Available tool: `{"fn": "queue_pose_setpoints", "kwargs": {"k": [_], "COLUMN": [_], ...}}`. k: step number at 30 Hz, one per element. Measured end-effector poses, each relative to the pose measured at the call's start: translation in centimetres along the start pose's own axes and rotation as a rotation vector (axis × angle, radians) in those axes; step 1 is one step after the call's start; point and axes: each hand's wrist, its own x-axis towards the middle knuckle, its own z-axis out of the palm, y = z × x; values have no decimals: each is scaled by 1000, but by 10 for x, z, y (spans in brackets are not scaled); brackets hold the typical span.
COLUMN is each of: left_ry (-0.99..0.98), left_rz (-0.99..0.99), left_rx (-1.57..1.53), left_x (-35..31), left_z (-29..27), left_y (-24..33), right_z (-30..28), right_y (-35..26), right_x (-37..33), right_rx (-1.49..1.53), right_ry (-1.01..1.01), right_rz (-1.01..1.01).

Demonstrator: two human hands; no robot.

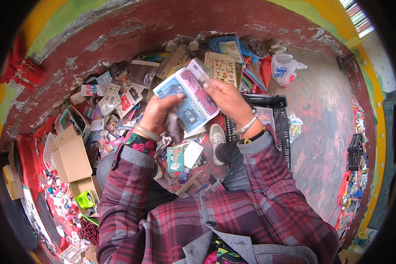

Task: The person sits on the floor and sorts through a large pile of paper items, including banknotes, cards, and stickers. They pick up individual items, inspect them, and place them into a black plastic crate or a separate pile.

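Both hands hold a flat booklet [190, 97], tilted in front of me. Its face has a blue panel and a pink panel, printed like banknotes, and a clear strip stands up at its upper right end. My left hand [156, 115] is closed on the left edge, thumb across the blue panel. Below that hand hangs a dark grey cloth [174, 126], partly hidden behind the fingers. My right hand [228, 100] pinches the upper right edge near the clear strip, its fingers behind the booklet.
A black plastic crate [282, 125] stands right of my knee with printed sheets inside. Heaped cards and booklets [119, 99] lie ahead and left. An open cardboard box [72, 156] and a pale basket [70, 116] stand left. A white plastic bag [286, 69] sits far right, near the wall.
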Motion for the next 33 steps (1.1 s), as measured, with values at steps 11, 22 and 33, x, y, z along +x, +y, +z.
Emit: {"fn": "queue_pose_setpoints", "kwargs": {"k": [11, 22, 33], "left_ry": [31, -1, 3], "left_rz": [-83, -97, -49], "left_rx": [43, 84, 101], "left_x": [3, 4, 3], "left_z": [-13, -16, -15], "left_y": [8, 15, 16], "right_z": [-38, -52, -53], "right_y": [-2, -3, -5], "right_x": [1, 0, -1], "right_rx": [417, 680, 777], "right_ry": [80, 15, 40], "right_rz": [111, 241, 229]}}
